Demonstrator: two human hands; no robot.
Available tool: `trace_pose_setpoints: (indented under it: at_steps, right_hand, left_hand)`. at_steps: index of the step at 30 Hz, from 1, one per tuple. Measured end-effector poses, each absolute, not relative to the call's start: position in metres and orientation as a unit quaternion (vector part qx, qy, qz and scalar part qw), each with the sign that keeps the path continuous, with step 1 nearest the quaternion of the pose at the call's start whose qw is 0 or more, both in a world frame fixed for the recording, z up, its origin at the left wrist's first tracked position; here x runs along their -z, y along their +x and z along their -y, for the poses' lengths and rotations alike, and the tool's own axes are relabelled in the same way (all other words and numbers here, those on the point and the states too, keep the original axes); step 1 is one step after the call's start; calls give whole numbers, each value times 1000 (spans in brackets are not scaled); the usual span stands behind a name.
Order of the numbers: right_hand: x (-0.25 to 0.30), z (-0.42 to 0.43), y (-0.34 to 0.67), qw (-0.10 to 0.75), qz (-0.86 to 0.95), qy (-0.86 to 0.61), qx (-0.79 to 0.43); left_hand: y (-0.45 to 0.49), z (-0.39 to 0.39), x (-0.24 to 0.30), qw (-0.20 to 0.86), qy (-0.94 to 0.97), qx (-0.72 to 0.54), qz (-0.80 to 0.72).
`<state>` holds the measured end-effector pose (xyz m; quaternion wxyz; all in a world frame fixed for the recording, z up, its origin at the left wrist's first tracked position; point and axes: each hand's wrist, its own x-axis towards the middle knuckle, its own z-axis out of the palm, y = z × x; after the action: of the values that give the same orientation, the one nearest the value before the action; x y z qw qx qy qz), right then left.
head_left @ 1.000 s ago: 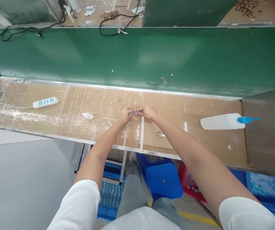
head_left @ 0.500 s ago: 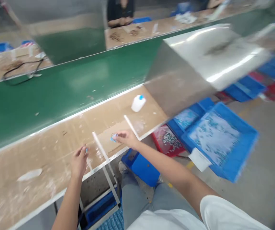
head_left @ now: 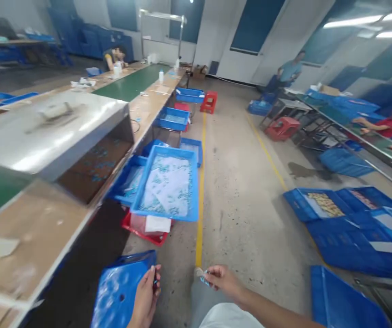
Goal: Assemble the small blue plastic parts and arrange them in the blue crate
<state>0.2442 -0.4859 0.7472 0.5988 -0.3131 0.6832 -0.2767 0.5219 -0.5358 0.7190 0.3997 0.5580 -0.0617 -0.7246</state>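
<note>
Right hand (head_left: 223, 281) low, near the person's knee, with thumb and forefinger pinched tight on a small blue part (head_left: 204, 279). The part pokes out of the fingertips to the left, toward the other hand. Long axis roughly level, though it's too small and blurred to be sure. Left hand (head_left: 145, 297) is well apart from the right, fingers curled, tips closed on a tiny dark piece (head_left: 155, 276); its shape is unreadable. Grey trouser leg (head_left: 199, 303) and a shoe (head_left: 198, 272) sit between the hands.

Blue stool (head_left: 119, 291) is just beside the left hand, partly under it. Nothing lies between the two hands but the leg.

Further on, a yellow floor line (head_left: 200, 218) runs away down the aisle. Left of it is a blue tray (head_left: 163, 215) full of pale parts, stacked over a red crate (head_left: 137, 231). The brown workbench (head_left: 38, 218) runs along the left edge, with a metal hood (head_left: 52, 123) and the green belt (head_left: 127, 86) beyond. More blue crates (head_left: 335, 228) lie on the floor at right. Far back, a person in a teal shirt (head_left: 289, 69) stands.
</note>
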Motion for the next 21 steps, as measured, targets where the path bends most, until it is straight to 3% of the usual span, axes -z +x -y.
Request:
trace_pose_setpoints:
  at_steps: [8, 12, 16, 21]
  right_hand:
    - [-757, 489, 3, 556, -736, -121, 368]
    - [-774, 547, -46, 601, -689, -74, 397]
    - [-787, 649, -64, 699, -586, -52, 407]
    - [-802, 786, -100, 795, -472, -50, 378]
  left_hand:
    - [240, 652, -783, 401, 484, 778, 12]
    - [195, 666, -792, 395, 494, 774, -3]
    - [180, 687, -778, 407, 533, 742, -15]
    - [134, 772, -758, 448, 569, 687, -61]
